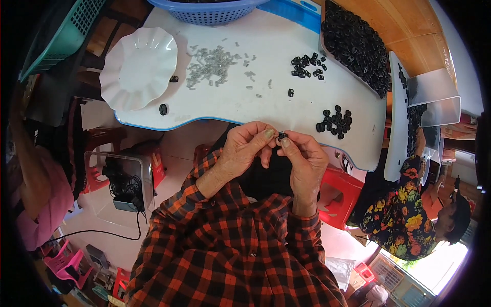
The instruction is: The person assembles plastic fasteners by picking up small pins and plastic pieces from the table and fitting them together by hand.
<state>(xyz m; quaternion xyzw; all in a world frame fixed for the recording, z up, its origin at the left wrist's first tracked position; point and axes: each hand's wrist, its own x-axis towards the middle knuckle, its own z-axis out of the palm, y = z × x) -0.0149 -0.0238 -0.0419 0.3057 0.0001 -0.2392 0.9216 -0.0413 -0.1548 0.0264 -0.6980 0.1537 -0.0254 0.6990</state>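
Note:
Close together just off the table's front edge, both my hands are closed in fingertip pinches. A small black plastic piece (282, 136) is held between the thumb and fingers of my right hand (305, 157). My left hand (249, 147) pinches right beside it, thumb against fingers; what sits in that pinch is too small to make out. On the white table (230, 105) ahead lie a pile of small, clear-grey, spring-like pieces (208, 66), a cluster of black two-holed pieces (307, 66), a single one (291, 92), and a group of rounded black pieces (337, 122).
A white scalloped dish (139, 66) stands at left, with loose black pieces near it. A tray heaped with black parts (354, 43) is at far right; a blue basket (209, 11) sits at the back. Co-workers sit on both sides, one in a flowered sleeve (404, 220). Red stools (340, 197) stand below.

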